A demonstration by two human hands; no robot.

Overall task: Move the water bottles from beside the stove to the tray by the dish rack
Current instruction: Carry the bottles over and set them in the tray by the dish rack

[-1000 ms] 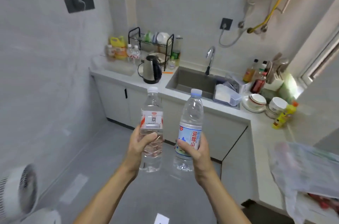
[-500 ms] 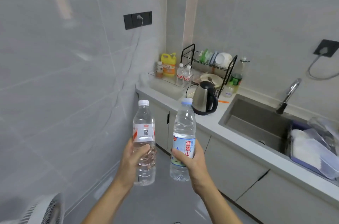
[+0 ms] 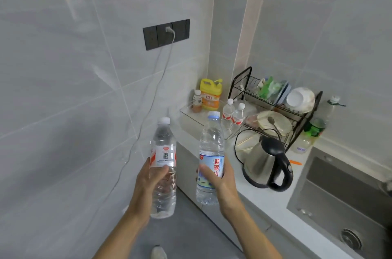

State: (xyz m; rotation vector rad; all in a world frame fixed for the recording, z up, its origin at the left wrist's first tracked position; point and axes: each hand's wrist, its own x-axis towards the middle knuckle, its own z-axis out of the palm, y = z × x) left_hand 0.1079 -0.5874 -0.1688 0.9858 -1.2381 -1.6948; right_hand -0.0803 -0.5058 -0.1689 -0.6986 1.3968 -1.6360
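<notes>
Left hand [image 3: 148, 180] grasps the white-capped bottle [image 3: 163, 165]; right hand [image 3: 220, 178] grasps the blue-capped bottle [image 3: 211, 159], fingers curled round each, both upright in the air. Since a second ago the tray [image 3: 192, 114] at one o'clock has drawn nearer; delivery appears imminent, placement not yet made.

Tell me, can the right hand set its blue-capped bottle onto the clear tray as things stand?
Probably yes: the right hand holds the blue-capped bottle in front of the clear tray, whose near part looks bare; nothing stands between.

2 upright bottles [image 3: 163, 165] in hands [image 3: 148, 182]
</notes>
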